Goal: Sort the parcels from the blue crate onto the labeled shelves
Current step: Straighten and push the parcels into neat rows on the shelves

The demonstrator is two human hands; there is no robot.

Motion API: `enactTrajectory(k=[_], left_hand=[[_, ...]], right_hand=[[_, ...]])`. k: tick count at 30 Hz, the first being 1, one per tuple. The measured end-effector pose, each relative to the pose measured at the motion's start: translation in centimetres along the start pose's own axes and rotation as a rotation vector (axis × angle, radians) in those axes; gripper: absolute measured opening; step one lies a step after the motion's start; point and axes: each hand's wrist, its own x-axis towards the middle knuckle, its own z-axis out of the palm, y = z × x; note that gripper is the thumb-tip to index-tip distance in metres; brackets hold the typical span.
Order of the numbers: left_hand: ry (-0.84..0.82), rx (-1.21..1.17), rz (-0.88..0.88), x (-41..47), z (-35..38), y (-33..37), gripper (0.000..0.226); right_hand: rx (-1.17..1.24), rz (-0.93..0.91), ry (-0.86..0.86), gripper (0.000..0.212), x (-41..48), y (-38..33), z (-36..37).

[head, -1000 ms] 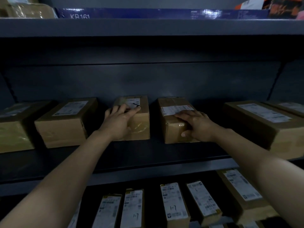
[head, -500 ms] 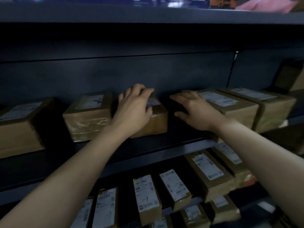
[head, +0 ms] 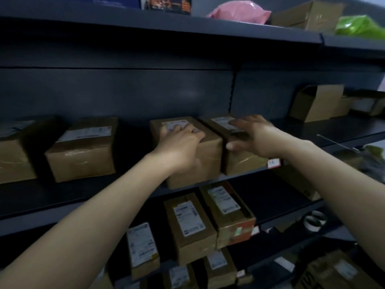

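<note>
On the dark middle shelf [head: 125,185] two brown taped parcels stand side by side, touching. My left hand [head: 181,143] lies over the left parcel [head: 208,161], fingers curled across its top near the white label, palm down its front. My right hand [head: 255,138] rests on the right parcel [head: 241,163], fingers spread over its label and thumb at its front left corner. A small red-and-white shelf tag [head: 274,163] sits on the shelf lip just right of that parcel. No blue crate is in view.
Two more brown parcels [head: 83,151] [head: 12,155] stand further left on the same shelf. Labelled parcels [head: 187,224] fill the lower shelves. A pink bag [head: 239,9], green bag [head: 358,26] and carton [head: 308,15] lie above. An open carton [head: 318,103] stands in the right bay.
The view has swung right. Both hands have shifted right along the shelf with the parcels under them, and the two parcels now touch.
</note>
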Motion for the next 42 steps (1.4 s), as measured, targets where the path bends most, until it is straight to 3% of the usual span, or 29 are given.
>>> enactTrajectory(k=[3,9,21,42], left_hand=[[-0.03,0.035,-0.096,0.9,0.6,1.3,0.058],[-0.013,0.051,-0.21,2.1,1.2,0.5,0.064],[-0.071,-0.02,-0.281,5.4,2.6,-3.2,0.074],[-0.03,0.036,-0.34,7.2,4.4,-5.0,0.073]], right_hand=[[-0.106,-0.087,-0.099,0.082,1.0,2.5,1.0],[-0.045,-0.197,-0.094,0.08,4.5,4.3,2.6],[-0.116,-0.134,-0.094,0.076,9.8,4.7,4.2],[-0.17,-0.132,0.237,0.074,10.3,4.8,8.3]])
